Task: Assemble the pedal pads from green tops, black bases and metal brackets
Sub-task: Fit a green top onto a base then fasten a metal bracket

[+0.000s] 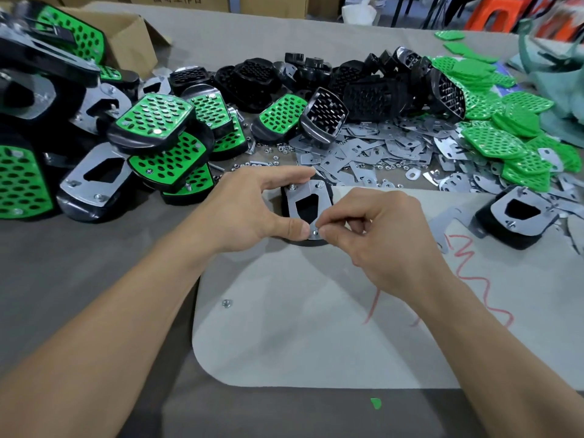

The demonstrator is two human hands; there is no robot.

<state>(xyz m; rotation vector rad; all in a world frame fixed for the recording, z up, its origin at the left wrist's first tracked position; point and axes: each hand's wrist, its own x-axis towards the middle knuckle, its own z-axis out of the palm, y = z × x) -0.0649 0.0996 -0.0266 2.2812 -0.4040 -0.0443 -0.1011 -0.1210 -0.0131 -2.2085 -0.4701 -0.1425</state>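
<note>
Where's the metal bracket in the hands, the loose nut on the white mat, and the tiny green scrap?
Bracket (308, 191), head view: flat part above its hole.
Loose nut (226, 303), head view: its middle.
Green scrap (376, 403), head view: its middle.

1 cardboard box (132, 36) far left; white mat (284, 343) (red-scribbled) centre.

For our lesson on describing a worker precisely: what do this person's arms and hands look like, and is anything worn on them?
The left forearm and right forearm are bare to the picture's edge; no sleeve shows. The left hand and right hand wear no gloves, and no ring, watch or wristband is visible on either.
</note>
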